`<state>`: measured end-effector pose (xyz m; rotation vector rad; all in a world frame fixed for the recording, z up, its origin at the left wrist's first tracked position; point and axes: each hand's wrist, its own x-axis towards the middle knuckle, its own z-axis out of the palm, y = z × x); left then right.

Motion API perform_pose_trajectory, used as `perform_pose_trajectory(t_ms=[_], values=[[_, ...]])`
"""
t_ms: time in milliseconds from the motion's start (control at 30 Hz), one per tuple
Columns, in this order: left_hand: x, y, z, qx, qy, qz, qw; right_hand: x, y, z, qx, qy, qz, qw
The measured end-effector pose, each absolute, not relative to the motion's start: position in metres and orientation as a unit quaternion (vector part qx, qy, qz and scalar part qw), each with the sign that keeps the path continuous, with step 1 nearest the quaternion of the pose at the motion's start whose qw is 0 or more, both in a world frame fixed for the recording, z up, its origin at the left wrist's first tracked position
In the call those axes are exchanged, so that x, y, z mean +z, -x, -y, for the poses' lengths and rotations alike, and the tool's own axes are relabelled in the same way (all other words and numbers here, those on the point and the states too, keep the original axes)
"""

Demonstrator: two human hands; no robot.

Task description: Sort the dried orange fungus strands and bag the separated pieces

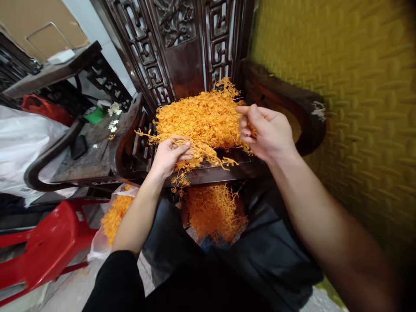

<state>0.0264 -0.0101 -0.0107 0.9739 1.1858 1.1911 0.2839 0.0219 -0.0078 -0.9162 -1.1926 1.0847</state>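
- Here's the main orange pile (201,115), heaped on the seat of a dark carved wooden chair (183,65), right up near the backrest.
- In front of it, a branching orange sprig (209,152) lies toward the seat's front edge, its thin stems splaying out to the right.
- These look feather-light, springy and brittle at the tips; I'd judge the thicker stem the safe place to take hold, since a squeeze on the little heads could snap or crush them.
- Left hand (173,154): thumb and fingers drawn together, pinching the sprig by its stems, low over the front edge.
- Right hand (268,132): raised at the pile's right side, thumb pressed to the bent fingers, with orange bits (252,130) tucked inside the curl; how firmly, I can't tell.
- Down below, between the knees, there's another orange heap (212,210).
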Motion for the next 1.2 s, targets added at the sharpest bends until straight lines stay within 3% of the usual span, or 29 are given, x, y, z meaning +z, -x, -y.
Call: perform_pose_trajectory(t_ms=[133,300,367,533,633,800,900,1067,1200], values=[[-0.015,-0.035,0.008,0.504,-0.433,-0.535,0.521,-0.003,-0.267,0.003,0.340,0.396,0.641,0.563],[-0.012,-0.039,0.009,0.487,-0.479,-0.540,0.492,-0.013,-0.245,0.015,0.159,0.387,0.840,0.344],[-0.008,-0.036,0.011,0.479,-0.496,-0.536,0.487,-0.018,-0.245,0.008,0.140,0.400,0.849,0.315],[-0.001,-0.022,0.013,0.450,-0.570,-0.526,0.444,-0.017,-0.258,-0.008,0.248,0.422,0.780,0.389],[-0.003,-0.020,0.014,0.441,-0.556,-0.503,0.494,-0.016,-0.261,-0.012,0.268,0.446,0.738,0.429],[-0.006,-0.025,0.015,0.382,-0.511,-0.459,0.618,-0.023,-0.251,-0.017,0.234,0.468,0.739,0.424],[-0.006,-0.027,0.015,0.403,-0.496,-0.465,0.613,-0.022,-0.249,-0.018,0.192,0.471,0.748,0.427],[-0.010,-0.032,0.014,0.476,-0.453,-0.488,0.574,-0.006,-0.247,-0.002,0.178,0.470,0.690,0.521],[-0.015,-0.038,0.014,0.508,-0.481,-0.474,0.534,-0.012,-0.229,0.009,0.249,0.487,0.738,0.396]])
